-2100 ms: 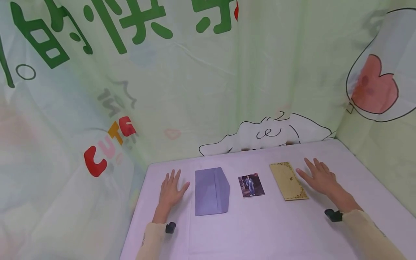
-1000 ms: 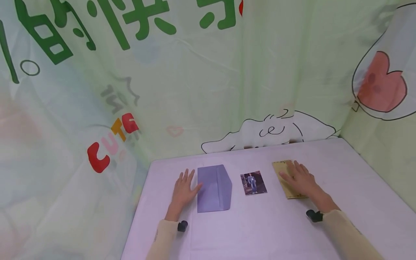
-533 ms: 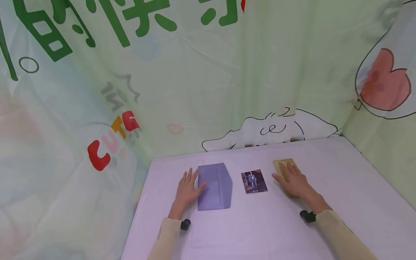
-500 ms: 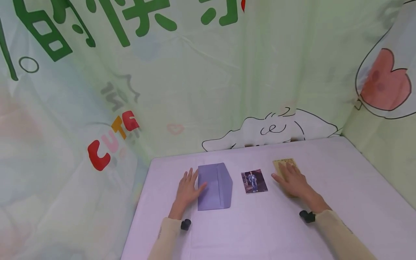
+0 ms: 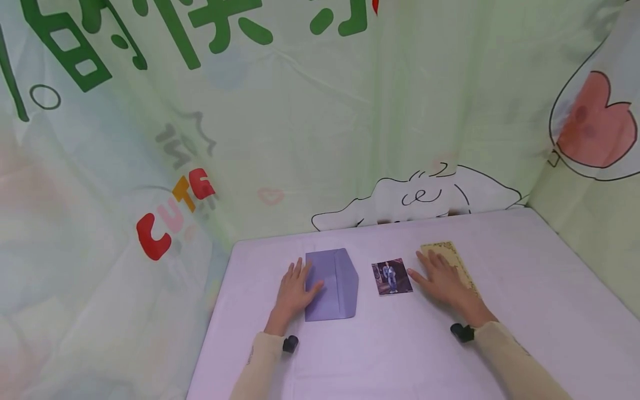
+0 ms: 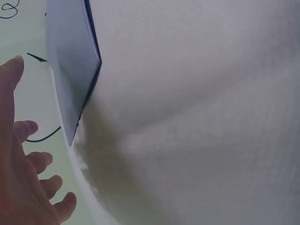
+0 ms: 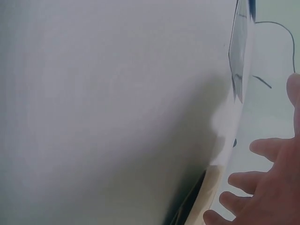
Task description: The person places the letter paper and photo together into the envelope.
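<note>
A purple envelope lies with its pointed flap to the right. Over its left edge is my left hand, fingers spread and thumb reaching across the paper. In the left wrist view that hand hovers above the table beside the envelope. A small photo of a standing figure lies in the middle. My right hand, fingers extended, overlaps the gold patterned card and hides its lower left part; the thumb tip is right by the photo's edge. Neither hand grips anything.
The table has a pale lilac cover. A printed curtain with green characters rises behind its back edge and along both sides. Black wrist cameras sit below both hands.
My right hand has moved left from beside the gold card, across it and towards the photo. My left hand has shifted right onto the envelope's edge. The view has tilted slightly.
</note>
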Available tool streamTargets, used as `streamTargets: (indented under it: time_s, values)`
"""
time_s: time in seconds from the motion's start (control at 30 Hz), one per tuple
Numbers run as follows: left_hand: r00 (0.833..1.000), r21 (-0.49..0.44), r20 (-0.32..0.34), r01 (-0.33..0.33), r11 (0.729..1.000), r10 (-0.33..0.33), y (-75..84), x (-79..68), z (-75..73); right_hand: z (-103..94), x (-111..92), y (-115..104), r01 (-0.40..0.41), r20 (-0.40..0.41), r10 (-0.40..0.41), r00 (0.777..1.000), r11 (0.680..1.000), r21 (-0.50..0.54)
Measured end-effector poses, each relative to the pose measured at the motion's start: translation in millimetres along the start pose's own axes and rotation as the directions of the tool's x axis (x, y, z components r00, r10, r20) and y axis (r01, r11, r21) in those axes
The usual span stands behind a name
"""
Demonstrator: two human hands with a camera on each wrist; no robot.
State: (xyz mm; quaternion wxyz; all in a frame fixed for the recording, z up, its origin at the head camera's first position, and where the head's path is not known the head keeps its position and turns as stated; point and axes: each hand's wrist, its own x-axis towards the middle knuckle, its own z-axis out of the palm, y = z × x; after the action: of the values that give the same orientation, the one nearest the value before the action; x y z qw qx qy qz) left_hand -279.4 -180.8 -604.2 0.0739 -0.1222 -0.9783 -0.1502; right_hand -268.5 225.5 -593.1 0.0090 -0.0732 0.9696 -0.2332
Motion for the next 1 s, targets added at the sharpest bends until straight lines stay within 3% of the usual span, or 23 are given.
streamTargets:
  time_s: [0.4, 1.0]
  values:
    - [1.0, 0.011, 0.01, -0.011, 1.0, 0.011, 2.8, 0.5, 5.8, 13.7, 6.9, -25.3, 0.017, 0.022, -0.018, 1.0, 1.0, 0.011]
    - [0.996, 0.04, 0.048, -0.073, 0.997, 0.071, 29.3, 8.1, 16.0, 27.4, 15.5, -67.4, 0.11, 0.017, -0.111, 0.994, 0.994, 0.022]
